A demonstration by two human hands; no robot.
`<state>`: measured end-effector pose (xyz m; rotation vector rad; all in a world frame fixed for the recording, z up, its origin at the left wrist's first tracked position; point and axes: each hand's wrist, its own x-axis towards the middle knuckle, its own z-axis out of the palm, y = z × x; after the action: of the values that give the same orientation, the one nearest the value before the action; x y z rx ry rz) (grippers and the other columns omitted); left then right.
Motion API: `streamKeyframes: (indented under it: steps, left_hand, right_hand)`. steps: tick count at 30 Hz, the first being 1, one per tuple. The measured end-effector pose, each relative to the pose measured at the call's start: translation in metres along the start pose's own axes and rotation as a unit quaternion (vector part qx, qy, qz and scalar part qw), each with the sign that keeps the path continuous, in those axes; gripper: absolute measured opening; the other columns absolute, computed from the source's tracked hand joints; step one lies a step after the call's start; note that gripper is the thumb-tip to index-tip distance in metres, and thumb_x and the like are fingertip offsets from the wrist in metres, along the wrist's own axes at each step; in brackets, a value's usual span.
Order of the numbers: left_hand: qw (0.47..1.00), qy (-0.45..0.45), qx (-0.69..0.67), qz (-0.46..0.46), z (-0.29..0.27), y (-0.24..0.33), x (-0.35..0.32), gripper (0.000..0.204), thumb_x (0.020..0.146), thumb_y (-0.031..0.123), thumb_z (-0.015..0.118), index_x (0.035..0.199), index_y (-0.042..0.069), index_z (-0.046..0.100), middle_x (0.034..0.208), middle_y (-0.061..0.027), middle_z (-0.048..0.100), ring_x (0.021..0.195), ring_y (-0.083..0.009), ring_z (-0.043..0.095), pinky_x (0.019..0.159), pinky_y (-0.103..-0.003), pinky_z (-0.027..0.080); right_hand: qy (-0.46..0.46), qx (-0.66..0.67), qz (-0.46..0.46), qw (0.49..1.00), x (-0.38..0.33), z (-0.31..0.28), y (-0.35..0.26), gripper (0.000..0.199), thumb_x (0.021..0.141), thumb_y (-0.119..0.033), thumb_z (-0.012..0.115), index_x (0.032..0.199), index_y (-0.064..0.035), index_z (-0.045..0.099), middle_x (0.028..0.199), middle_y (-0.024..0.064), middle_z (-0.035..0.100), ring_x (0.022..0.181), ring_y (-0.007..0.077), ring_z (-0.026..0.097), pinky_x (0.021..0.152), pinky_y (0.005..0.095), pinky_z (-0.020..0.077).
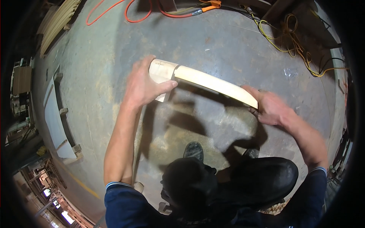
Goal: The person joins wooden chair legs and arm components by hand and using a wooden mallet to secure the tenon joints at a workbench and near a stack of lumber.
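My left hand [146,84] is closed around a pale wooden block [163,70], its thumb lying along the near side. Against the block's right side sits a long, slightly curved wooden rail [215,83], with a thin dark line between the two. My right hand [272,107] grips the far right end of that rail, fingers wrapped around it. Both pieces are held above the floor and slope down to the right. Below my left hand a small rounded pale end [138,187] shows beside my forearm; I cannot tell what it belongs to.
Orange hose [138,17] and tangled yellow cable [292,41] lie along the far side. A long grey panel [57,117] rests on small blocks at the left. Stacked boards [59,24] are at the far left. My dark shoe [194,150] is on the concrete floor [95,76].
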<state>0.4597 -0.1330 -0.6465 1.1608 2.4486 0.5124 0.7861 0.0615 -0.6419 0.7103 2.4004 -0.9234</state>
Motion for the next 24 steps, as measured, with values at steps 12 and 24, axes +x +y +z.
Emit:
streamKeyframes:
  steps: [12,24]
  left_hand:
    - [1.000,0.014,-0.001,0.012,0.002,-0.013,0.002,0.105,0.061,0.046,0.092,0.146,0.000,0.052,0.135,-0.0270,0.058,0.122,-0.0402,0.062,0.105,-0.045,0.052]
    - [1.000,-0.018,0.000,-0.011,-0.002,-0.003,0.005,0.097,0.063,0.038,0.092,0.142,-0.002,0.054,0.130,-0.0268,0.060,0.123,-0.0393,0.061,0.107,-0.045,0.049]
  right_hand:
    - [-0.034,-0.025,0.002,0.999,-0.014,-0.040,-0.037,0.066,0.091,-0.014,0.070,0.152,-0.0131,0.043,0.108,0.0271,0.071,0.102,0.0477,0.066,0.089,0.0528,0.0529]
    - [-0.008,0.004,-0.030,1.000,0.001,-0.012,-0.012,0.065,0.092,-0.016,0.068,0.151,-0.0126,0.042,0.104,0.0277,0.070,0.099,0.0475,0.066,0.086,0.0537,0.0526]
